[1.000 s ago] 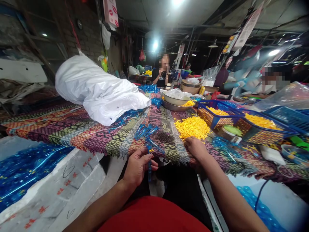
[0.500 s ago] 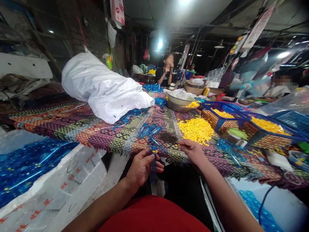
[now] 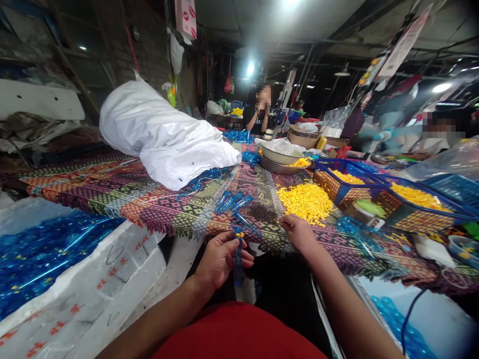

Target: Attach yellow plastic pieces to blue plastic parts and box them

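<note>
My left hand [image 3: 223,255] pinches a blue translucent piece [image 3: 238,259] with a small yellow part [image 3: 239,235] at its top, just off the table's front edge. My right hand [image 3: 298,230] is closed at the near side of the yellow pile [image 3: 306,202], beside a small heap of dark beads [image 3: 264,213]; whatever its fingertips hold is hidden. Several blue pieces [image 3: 232,201] lie on the patterned cloth [image 3: 190,209] beyond my left hand.
A white sack [image 3: 168,134] lies at the left. Blue baskets [image 3: 346,185] of yellow parts and stacked bowls [image 3: 282,158] stand on the right. A foam box [image 3: 101,274] with blue pieces is below left. A person [image 3: 258,117] sits across the table.
My right hand has moved slightly, its fingers now curled lower by the dark beads, and the yellow bit at its fingertips no longer shows. My left hand keeps its hold. The view has shifted slightly.
</note>
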Tool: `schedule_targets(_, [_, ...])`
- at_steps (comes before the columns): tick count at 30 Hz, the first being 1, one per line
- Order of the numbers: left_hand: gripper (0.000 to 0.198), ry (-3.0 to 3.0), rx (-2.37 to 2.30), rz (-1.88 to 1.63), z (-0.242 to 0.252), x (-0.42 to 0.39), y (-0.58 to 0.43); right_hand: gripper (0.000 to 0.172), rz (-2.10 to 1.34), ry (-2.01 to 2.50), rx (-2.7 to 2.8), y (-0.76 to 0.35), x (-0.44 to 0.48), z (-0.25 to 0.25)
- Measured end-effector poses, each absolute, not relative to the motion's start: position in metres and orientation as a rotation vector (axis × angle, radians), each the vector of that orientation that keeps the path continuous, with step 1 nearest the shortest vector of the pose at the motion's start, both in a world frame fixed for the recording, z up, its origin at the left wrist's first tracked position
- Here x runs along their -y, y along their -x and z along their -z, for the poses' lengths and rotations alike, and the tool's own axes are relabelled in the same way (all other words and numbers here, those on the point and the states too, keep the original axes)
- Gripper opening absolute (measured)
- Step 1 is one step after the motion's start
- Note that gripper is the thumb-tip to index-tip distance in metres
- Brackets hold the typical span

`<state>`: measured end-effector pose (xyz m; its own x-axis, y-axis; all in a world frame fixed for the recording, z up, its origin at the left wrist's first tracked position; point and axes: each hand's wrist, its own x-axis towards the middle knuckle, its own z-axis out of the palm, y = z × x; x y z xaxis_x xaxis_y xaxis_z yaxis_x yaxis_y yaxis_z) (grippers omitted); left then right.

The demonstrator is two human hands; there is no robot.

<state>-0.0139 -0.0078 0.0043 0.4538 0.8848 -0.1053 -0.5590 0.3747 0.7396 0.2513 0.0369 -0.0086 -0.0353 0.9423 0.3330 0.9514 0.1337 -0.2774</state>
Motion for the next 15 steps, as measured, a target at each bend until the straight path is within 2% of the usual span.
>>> schedule_targets(3, [0.013, -0.691, -0.547, -0.976, -0.003, 0.007, 0.013, 0.023, 0.203, 2.028, 2.081, -0.251, -0.035, 0.011])
schedule_targets(6, [0.015, -0.685, -0.555, -0.972, -0.003, 0.007, 0.011, 0.027, 0.296, 1.931, 2.116, -0.230, -0.030, 0.008])
schedule_targets(15, [0.017, -0.685, -0.552, -0.987, -0.003, 0.007, 0.011, 0.031, 0.195, 1.616, 2.236, -0.172, -0.044, -0.001])
